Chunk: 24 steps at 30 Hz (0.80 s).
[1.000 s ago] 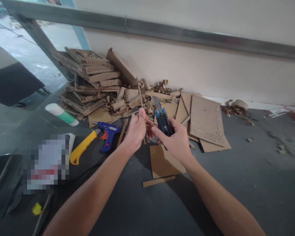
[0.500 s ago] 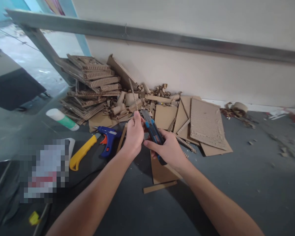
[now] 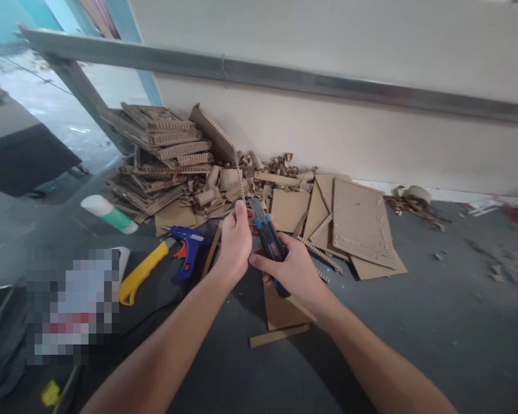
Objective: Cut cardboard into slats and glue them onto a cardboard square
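A thin strip of corrugated cardboard (image 3: 239, 177) stands up edge-on from my left hand (image 3: 235, 238), pinched under the thumb. My right hand (image 3: 296, 261) is wrapped round a black and blue utility knife (image 3: 268, 238), its blade out and pointing up beside the strip. Whether the blade touches the strip I cannot tell. Below both hands lie a flat cardboard piece (image 3: 287, 307) and a narrow cardboard strip (image 3: 280, 335) on the dark tabletop. My left-hand fingers are partly hidden behind the thumb.
Left of my hands lie a blue glue gun (image 3: 189, 250), a yellow cutter (image 3: 144, 270) and a green-white glue stick tube (image 3: 109, 214). Behind are a stack of cardboard trays (image 3: 172, 141) and scraps. Cardboard sheets (image 3: 362, 221) lie at right, below a metal rail (image 3: 285, 77).
The whole view has shifted slightly, with the scene sitting a little lower. The cardboard strip stands more upright. Both hands keep their holds, close together.
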Available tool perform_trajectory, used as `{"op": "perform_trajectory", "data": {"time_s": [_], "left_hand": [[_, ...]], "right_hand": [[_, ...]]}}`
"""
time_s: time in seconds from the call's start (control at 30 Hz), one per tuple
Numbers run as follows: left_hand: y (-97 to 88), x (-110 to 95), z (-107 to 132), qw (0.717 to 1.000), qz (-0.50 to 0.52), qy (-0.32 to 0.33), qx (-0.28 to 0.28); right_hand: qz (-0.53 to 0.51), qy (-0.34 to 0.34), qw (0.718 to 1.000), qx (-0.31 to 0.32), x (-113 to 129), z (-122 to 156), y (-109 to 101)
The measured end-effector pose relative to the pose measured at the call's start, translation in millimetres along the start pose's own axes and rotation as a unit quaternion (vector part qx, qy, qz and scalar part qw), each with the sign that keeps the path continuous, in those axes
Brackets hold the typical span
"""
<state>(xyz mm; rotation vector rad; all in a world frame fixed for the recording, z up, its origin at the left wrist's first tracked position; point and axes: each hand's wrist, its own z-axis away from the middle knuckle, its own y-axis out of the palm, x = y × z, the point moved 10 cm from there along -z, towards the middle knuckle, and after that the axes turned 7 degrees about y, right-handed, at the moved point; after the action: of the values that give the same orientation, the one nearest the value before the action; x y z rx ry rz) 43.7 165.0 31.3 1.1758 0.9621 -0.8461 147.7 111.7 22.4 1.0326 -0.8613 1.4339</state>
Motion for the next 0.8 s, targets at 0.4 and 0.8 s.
{"op": "perform_trajectory", "data": {"time_s": [0.4, 0.8], "left_hand": [[-0.5, 2.9, -1.7, 1.0, 0.016, -0.009, 0.002], [1.4, 2.0, -0.5, 1.0, 0.001, 0.012, 0.016]], "right_hand": [[-0.024, 0.013, 1.0, 0.014, -4.2, -0.1, 2.8], [-0.004, 0.004, 1.0, 0.016, -0.9, 0.5, 2.6]]}}
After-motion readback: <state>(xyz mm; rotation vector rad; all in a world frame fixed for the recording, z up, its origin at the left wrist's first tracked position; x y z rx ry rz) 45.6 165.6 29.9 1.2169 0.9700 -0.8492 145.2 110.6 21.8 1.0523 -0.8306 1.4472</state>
